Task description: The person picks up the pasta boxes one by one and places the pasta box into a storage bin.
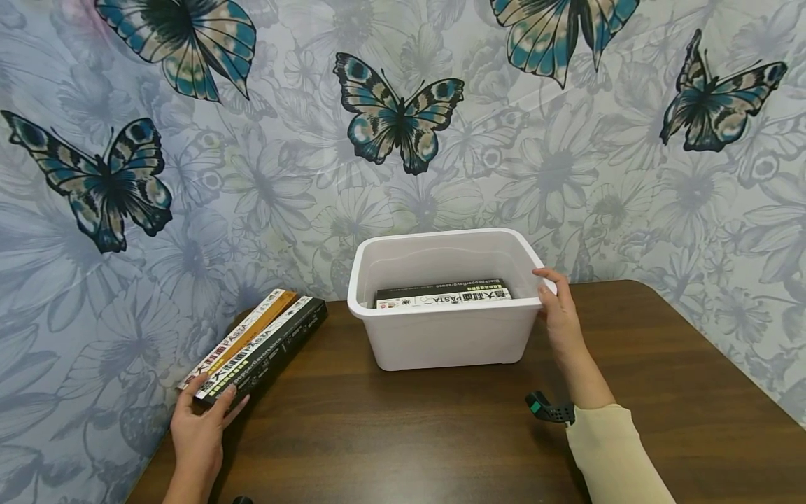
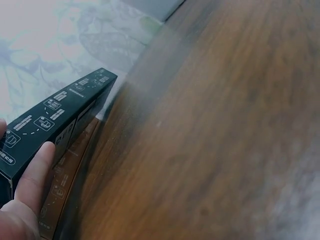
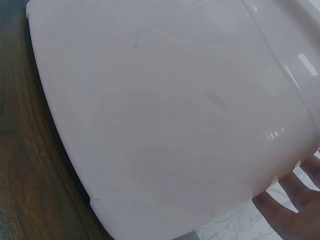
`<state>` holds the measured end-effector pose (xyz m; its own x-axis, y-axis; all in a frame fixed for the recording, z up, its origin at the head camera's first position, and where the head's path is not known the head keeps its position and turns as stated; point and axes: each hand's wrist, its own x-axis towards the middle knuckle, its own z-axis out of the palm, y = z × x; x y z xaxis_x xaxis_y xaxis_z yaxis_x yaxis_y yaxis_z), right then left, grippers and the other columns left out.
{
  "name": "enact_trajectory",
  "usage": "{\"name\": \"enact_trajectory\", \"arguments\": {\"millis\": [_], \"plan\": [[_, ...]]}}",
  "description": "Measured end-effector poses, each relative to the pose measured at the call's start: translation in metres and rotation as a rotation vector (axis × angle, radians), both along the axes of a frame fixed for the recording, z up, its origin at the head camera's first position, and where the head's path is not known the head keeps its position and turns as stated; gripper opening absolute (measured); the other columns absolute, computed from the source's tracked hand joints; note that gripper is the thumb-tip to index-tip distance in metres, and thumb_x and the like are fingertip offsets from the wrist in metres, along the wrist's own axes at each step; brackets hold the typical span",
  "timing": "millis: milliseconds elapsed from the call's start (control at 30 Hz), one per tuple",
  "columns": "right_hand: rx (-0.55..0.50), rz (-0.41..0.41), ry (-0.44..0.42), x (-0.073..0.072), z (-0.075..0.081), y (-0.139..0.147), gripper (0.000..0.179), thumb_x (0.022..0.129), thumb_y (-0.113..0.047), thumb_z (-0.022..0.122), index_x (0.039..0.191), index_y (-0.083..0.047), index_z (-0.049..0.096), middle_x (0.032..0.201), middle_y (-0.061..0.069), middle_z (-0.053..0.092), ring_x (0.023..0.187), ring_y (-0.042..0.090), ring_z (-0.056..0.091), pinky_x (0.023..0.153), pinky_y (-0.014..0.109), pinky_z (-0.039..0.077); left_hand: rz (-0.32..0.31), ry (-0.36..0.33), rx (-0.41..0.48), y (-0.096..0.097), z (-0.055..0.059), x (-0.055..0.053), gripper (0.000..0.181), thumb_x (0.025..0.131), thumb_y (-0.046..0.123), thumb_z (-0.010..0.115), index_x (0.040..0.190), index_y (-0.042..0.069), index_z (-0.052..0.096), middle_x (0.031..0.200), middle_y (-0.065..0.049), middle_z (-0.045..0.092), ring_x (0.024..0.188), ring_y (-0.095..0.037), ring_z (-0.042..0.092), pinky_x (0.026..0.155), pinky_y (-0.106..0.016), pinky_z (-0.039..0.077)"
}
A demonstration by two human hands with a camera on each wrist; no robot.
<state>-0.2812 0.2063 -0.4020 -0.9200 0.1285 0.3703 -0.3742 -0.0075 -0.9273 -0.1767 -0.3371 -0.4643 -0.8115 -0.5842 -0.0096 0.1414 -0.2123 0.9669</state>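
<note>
Slanting at the table's left side lie two long pasta boxes, an orange-and-white box (image 1: 245,332) and a black-and-white box (image 1: 272,355) alongside it. My left hand (image 1: 200,434) holds the near end of the black box between thumb and fingers. In the left wrist view the black box (image 2: 65,107) sits over the orange one (image 2: 67,180), with a finger along its side. A white plastic bin (image 1: 450,341) stands at the centre back, and my right hand (image 1: 560,315) grips its right rim. Inside the bin lies black-and-white pasta packaging (image 1: 441,290), partly hidden by the front wall.
The brown wooden table (image 1: 378,434) runs back to a hanging cloth (image 1: 283,140) printed with butterflies and flowers. A black strap with a green mark (image 1: 550,409) is at the right wrist. Something small and black (image 1: 242,500) shows at the bottom edge.
</note>
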Motion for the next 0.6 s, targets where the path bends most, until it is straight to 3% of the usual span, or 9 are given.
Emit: {"name": "enact_trajectory", "arguments": {"millis": [300,467,600], "plan": [[-0.003,-0.001,0.002,0.0,0.0,0.001,0.036,0.105,-0.022,0.036,0.14,-0.012,0.043,0.137,-0.01,0.041,0.119,0.017,0.045,0.086,0.026,0.042,-0.021,-0.009,0.003,-0.003,0.004,0.0,0.068,0.092,-0.005,0.064,0.15,0.012,0.034,0.166,0.005,-0.004,0.093,-0.003,0.06,0.071,-0.028,0.061],[0.004,-0.001,0.002,-0.001,0.0,0.001,0.037,0.105,-0.022,0.036,0.14,-0.012,0.042,0.136,-0.01,0.041,0.118,0.017,0.045,0.086,0.026,0.042,0.005,0.048,0.069,0.001,0.009,0.0,0.066,0.089,-0.01,0.065,0.147,0.011,0.039,0.147,-0.001,0.029,0.091,-0.004,0.065,0.068,-0.029,0.061],[0.005,-0.004,0.0,0.0,-0.001,0.0,0.038,0.104,-0.021,0.035,0.14,-0.011,0.041,0.136,-0.009,0.041,0.119,0.018,0.045,0.087,0.026,0.042,0.021,0.135,0.137,0.005,0.013,-0.001,0.064,0.086,-0.015,0.065,0.142,0.01,0.044,0.129,-0.006,0.041,0.091,-0.008,0.069,0.067,-0.031,0.061]]}}
